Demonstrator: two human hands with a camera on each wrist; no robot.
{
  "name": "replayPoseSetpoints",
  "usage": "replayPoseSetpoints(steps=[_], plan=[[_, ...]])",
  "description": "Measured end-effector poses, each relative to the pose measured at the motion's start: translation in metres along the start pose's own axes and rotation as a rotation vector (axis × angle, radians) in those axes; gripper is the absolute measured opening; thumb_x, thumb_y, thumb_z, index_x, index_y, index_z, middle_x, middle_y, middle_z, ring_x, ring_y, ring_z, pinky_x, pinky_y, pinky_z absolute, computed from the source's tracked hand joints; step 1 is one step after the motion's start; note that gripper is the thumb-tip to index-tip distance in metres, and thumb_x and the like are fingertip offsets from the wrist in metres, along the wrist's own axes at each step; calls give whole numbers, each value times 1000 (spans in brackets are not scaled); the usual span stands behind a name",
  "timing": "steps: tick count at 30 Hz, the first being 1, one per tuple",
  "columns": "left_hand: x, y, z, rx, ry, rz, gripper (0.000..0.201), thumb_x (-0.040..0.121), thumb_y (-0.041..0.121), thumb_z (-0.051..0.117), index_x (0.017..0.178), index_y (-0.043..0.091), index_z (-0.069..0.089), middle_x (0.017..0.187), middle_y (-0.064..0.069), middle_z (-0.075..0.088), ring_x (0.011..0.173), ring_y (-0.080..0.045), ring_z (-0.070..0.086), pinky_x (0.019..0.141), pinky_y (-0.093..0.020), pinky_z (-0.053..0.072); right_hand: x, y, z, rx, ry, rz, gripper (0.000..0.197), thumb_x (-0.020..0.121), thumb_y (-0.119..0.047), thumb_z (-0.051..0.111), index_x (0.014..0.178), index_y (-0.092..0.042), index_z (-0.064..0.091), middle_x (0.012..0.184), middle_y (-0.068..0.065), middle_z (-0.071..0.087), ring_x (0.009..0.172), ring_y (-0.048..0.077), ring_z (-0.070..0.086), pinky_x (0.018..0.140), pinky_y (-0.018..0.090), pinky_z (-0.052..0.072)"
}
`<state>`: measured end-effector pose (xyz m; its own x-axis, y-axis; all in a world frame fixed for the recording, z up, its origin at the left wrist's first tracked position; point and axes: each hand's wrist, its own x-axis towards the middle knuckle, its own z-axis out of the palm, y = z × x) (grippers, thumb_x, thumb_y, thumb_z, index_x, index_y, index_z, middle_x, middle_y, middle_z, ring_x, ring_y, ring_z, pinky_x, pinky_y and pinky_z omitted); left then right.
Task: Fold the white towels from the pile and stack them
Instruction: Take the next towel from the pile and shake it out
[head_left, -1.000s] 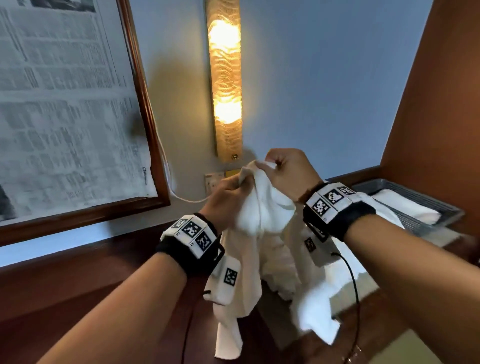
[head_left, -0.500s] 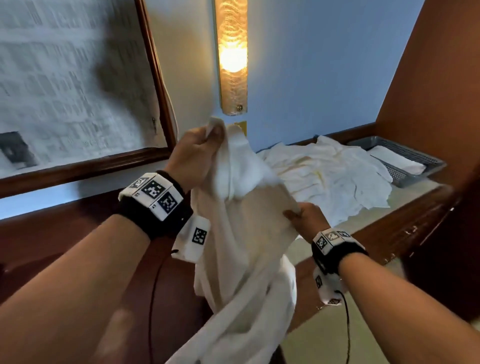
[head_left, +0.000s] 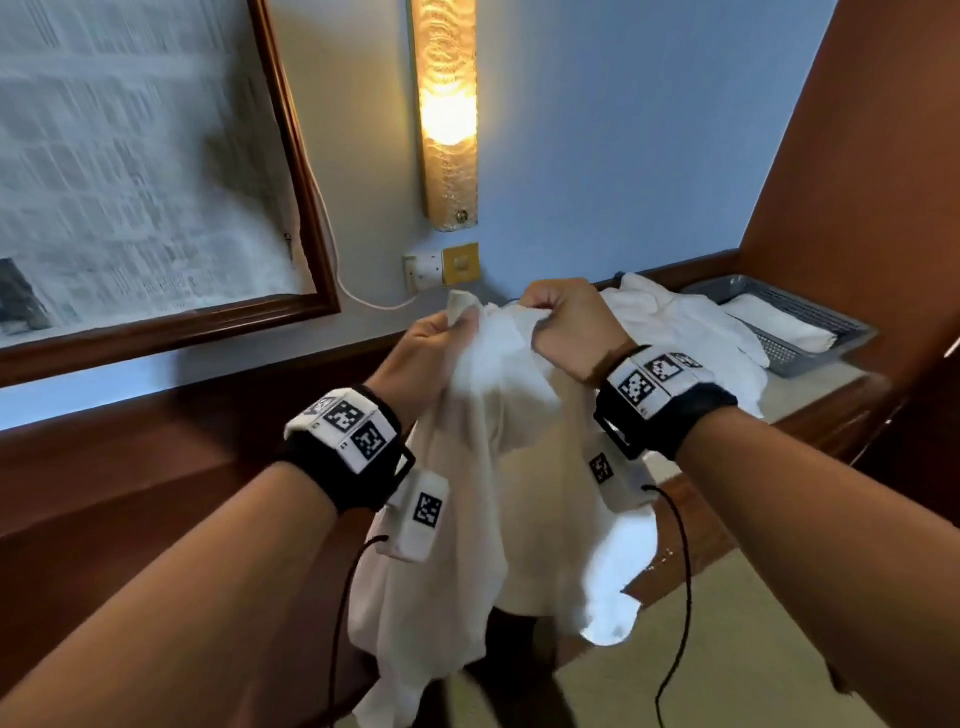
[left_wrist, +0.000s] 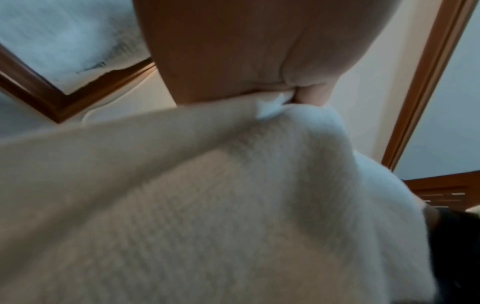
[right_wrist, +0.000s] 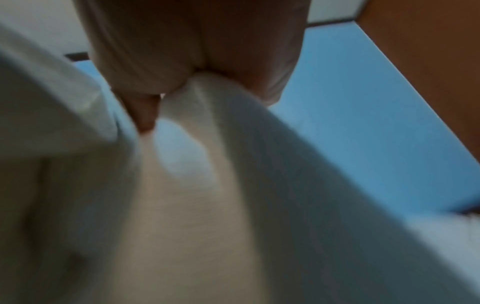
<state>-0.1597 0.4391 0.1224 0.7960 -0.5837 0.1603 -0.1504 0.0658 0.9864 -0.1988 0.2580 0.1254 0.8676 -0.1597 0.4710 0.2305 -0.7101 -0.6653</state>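
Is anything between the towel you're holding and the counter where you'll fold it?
The towel hangs from both hands, left hand and right hand. The pile covers the counter behind it.

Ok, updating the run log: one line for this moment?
left hand grips towel | right hand grips towel | towel hanging, unfolded | pile waiting

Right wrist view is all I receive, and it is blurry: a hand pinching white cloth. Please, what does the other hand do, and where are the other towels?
Observer: The left hand also pinches the same towel, at its top edge, close beside the right hand.
Operator: Does the towel lie on something?
Observer: No, most of it hangs free below both hands.
Operator: And the pile?
Observer: The pile lies on the counter behind the right hand; beside it a grey basket holds one folded towel.
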Motion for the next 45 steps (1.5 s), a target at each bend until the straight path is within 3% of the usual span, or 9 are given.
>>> replayPoseSetpoints(steps=[5, 10, 15, 23, 27, 32, 37, 40, 45], plan=[[27, 22, 27, 93, 88, 148, 29, 107, 25, 42, 89, 16, 62, 88, -8, 64, 81, -19, 59, 76, -33, 49, -16, 22, -32, 26, -51, -91, 29, 81, -32, 62, 66, -10, 52, 66, 7, 56, 63, 23, 52, 62, 37, 42], [38, 42, 24, 187, 267, 148, 36, 102, 44, 51, 98, 13, 69, 93, -12, 73, 87, -18, 70, 84, -38, 56, -48, 108, -34, -132, -210, 112, 18, 87, -23, 75, 77, -8, 72, 67, -1, 62, 65, 17, 56, 63, 33, 44], [21, 40, 21, 459, 458, 85, 42, 106, 42, 43, 73, 16, 47, 68, -7, 45, 58, -9, 47, 59, -27, 36, -59, 188, -44, -53, -260, 343, 27, 92, -19, 69, 65, -22, 66, 65, -3, 60, 63, 14, 51, 67, 40, 45], [-33, -1, 96, 98, 428, -72, 33, 107, 23, 41, 92, 6, 66, 74, 4, 74, 67, -6, 68, 62, -20, 54, -5, 77, -26, 159, -266, -305, 20, 81, -16, 55, 85, -12, 75, 83, -6, 70, 79, 12, 62, 73, 24, 45], [-32, -3, 99, 116, 522, -81, 35, 107, 28, 43, 105, 5, 70, 107, -14, 75, 94, -22, 69, 89, -39, 54, 3, 49, -29, 214, -284, -370, 12, 88, -17, 61, 84, -12, 71, 81, -3, 69, 79, 16, 63, 74, 36, 50], [-42, 24, 85, 175, 631, 8, 40, 109, 26, 38, 80, 11, 62, 63, 8, 70, 59, 1, 64, 62, -16, 47, -17, 70, -29, 69, -389, -389, 31, 88, -42, 60, 65, -25, 49, 64, -8, 50, 62, 13, 46, 60, 36, 34], [-51, 38, 66, 137, 765, 167, 40, 106, 3, 35, 70, 20, 40, 47, 19, 52, 49, 14, 50, 52, -3, 35, -39, 124, -25, -47, -603, -107, 40, 89, -23, 72, 54, -30, 54, 48, -13, 52, 50, 0, 49, 55, 23, 38], [-62, 38, 54, 171, 717, 169, 45, 102, -4, 36, 69, 27, 38, 67, 13, 44, 58, 19, 48, 60, -1, 33, -46, 146, -18, -62, -548, -36, 41, 91, -16, 69, 56, -32, 56, 58, -6, 56, 56, 9, 49, 63, 32, 43], [-81, 37, 31, 248, 684, 173, 35, 101, 1, 40, 73, 19, 54, 65, 13, 57, 61, 2, 53, 65, -17, 41, -36, 121, -17, 263, -396, 100, 13, 89, -11, 69, 100, -17, 73, 90, 3, 70, 68, 3, 58, 60, 14, 45]])
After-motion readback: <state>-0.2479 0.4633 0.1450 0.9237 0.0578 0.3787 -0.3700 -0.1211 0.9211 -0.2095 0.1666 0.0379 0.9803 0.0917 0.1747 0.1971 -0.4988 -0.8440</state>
